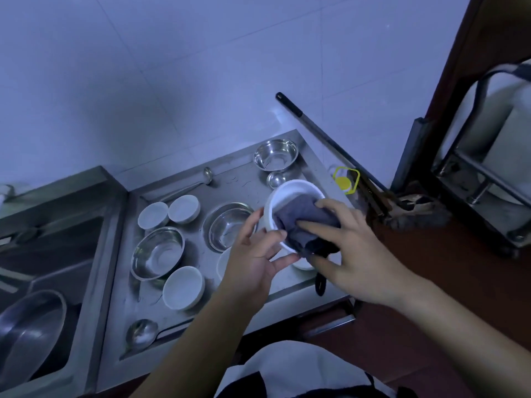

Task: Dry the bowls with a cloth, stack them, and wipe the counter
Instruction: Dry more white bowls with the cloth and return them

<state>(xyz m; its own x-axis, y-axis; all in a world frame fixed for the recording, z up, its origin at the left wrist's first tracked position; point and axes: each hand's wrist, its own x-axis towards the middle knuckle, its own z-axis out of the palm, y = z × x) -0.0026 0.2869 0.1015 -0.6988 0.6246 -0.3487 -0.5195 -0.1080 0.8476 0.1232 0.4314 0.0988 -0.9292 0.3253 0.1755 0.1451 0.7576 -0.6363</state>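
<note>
My white bowl [290, 193] holds a grey cloth [301, 216]; the silver steel desk [244, 179] carries white and silver bowls; far right, a yellow lid [343, 183].

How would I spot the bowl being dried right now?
Look at the steel counter beside the sink. Above its right end, the left hand grips a round white bowl, tilted, with a grey cloth inside. It alone is lifted off the counter.
</note>
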